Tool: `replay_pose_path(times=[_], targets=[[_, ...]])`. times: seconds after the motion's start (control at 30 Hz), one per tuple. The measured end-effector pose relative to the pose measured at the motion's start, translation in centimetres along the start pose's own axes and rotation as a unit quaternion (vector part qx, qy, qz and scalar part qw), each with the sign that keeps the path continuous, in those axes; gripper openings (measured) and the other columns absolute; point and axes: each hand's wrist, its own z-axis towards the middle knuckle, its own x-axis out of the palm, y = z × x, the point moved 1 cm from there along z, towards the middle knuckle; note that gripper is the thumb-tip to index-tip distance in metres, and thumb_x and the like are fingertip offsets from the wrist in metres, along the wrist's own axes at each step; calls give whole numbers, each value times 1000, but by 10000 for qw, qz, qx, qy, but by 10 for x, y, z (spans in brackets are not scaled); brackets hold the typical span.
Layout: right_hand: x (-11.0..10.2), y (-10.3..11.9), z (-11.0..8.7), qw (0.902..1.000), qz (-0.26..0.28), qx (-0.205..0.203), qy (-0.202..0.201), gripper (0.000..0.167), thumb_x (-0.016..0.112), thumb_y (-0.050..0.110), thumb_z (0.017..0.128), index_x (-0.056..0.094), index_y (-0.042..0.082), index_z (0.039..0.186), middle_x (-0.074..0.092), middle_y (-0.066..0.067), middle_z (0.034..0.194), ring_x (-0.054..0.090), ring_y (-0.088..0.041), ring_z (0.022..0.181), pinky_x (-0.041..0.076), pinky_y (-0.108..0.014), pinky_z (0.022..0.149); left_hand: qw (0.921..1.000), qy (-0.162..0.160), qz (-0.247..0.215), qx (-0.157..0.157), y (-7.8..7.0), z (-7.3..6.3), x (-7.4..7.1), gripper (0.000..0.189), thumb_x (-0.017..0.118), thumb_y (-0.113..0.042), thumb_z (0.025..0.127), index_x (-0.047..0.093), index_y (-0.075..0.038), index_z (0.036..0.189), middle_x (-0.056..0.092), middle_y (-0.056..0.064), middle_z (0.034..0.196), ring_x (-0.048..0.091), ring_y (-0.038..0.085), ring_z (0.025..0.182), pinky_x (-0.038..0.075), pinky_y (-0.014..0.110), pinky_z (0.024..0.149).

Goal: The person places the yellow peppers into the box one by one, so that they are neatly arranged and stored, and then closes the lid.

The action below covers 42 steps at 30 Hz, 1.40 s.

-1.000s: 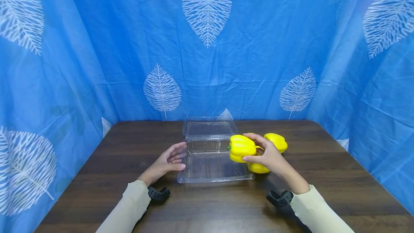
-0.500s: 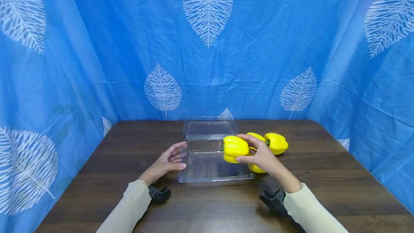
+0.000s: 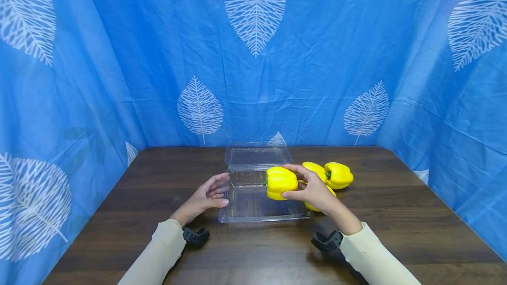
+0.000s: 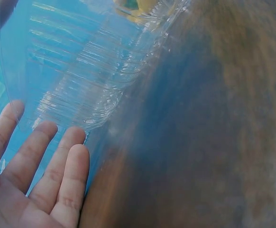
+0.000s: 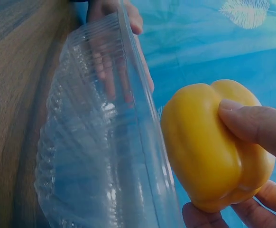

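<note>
Blue cloth (image 3: 253,78), printed with white leaves, is hung behind and at both sides of a dark wooden table (image 3: 134,219). On the table a clear box (image 3: 261,220) is set, its lid (image 3: 257,156) opened out on the far side. A yellow pepper (image 3: 282,184) is held by the right hand (image 3: 314,192) above the box, right of its middle, with the green stem (image 3: 265,184) turned to the left. It is pinched between the thumb on the near side and the fingers on the far side. The left hand (image 3: 207,196) is placed at the box's left wall, its fingers straight and slightly spread; whether the plastic is pressed cannot be told. Three more peppers (image 3: 339,176) are grouped to the right of the box, the nearest partly hidden by the right hand. Pale sleeves (image 3: 156,252) are worn on both arms, and a black mount (image 3: 196,236) is seen at each wrist.
</note>
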Motion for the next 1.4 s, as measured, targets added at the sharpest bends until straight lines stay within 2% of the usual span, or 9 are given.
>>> replay_pose_path(times=[0.3, 0.7, 1.0, 1.17, 1.4], targets=[[11, 1, 2, 9997, 177, 52, 138, 78, 85, 6, 92, 46, -5, 157, 54, -27, 154, 58, -45, 136, 50, -55, 116, 10000, 17, -16, -31, 0, 2, 0, 83, 75, -16, 99, 30, -3, 168, 30, 26, 173, 36, 48, 156, 35, 60, 125], [27, 4, 7, 9996, 212, 124, 168, 78, 86, 5, 91, 47, -4, 157, 53, -26, 154, 61, -43, 134, 54, -51, 112, 10000, -24, -6, -49, 0, 2, -3, 83, 75, -18, 99, 31, -3, 168, 31, 26, 173, 38, 48, 155, 34, 58, 126], [38, 1, 13, 9964, 688, 417, 263, 81, 86, 4, 89, 47, -2, 159, 52, -24, 158, 59, -42, 137, 53, -52, 114, 9998, -76, 51, -171, -2, 4, -2, 82, 75, -15, 98, 32, -5, 168, 32, 24, 173, 40, 46, 154, 39, 55, 124], [42, -1, 16, 9939, 891, 589, 258, 80, 86, 2, 89, 48, -1, 159, 54, -24, 155, 63, -39, 131, 58, -49, 107, 9999, -41, 72, -132, -2, 4, -2, 83, 75, -16, 99, 31, -4, 168, 32, 26, 173, 41, 47, 154, 39, 55, 124], [47, 2, 19, 9913, 1002, 801, 292, 79, 86, 2, 87, 50, 0, 158, 56, -22, 152, 62, -34, 127, 58, -47, 107, 9998, -90, 83, -164, -3, 3, -2, 83, 74, -14, 98, 32, -5, 168, 32, 25, 173, 40, 47, 154, 39, 56, 124]])
